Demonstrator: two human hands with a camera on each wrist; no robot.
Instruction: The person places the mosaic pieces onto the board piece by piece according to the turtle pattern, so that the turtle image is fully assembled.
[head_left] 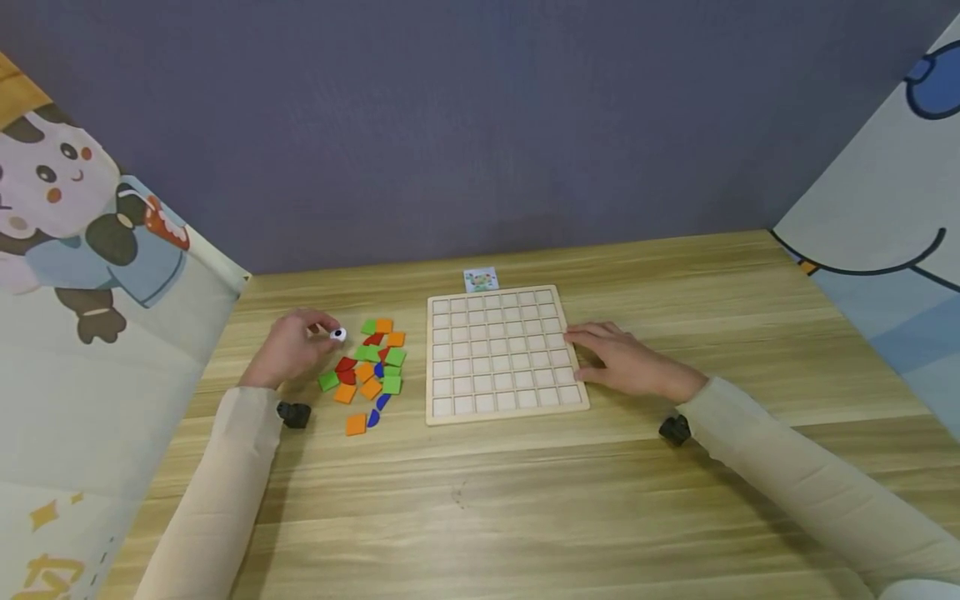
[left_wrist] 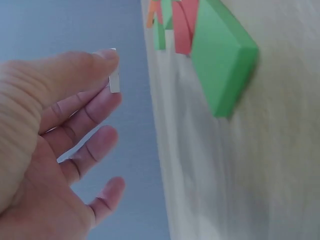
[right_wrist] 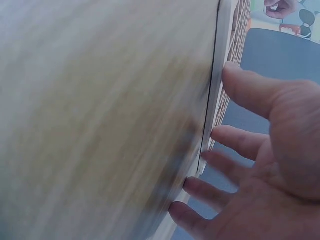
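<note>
The surface [head_left: 525, 508] bears a gridded board [head_left: 504, 355]; the left hand [head_left: 291, 345] pinches a white piece [head_left: 338, 334]. The spread right hand [head_left: 627, 360] likely steadies the gridded board.

Tabletop [head_left: 540, 508]: yellowish wood grain, dark streaks running sideways.
Grid board [head_left: 500, 351]: flat, pale, nearer the far edge than the near side.
Picture card [head_left: 481, 279]: between the board and the far edge.
Loose pieces [head_left: 364, 372]: green, orange, red, blue, clustered between the left edge and board.
</note>
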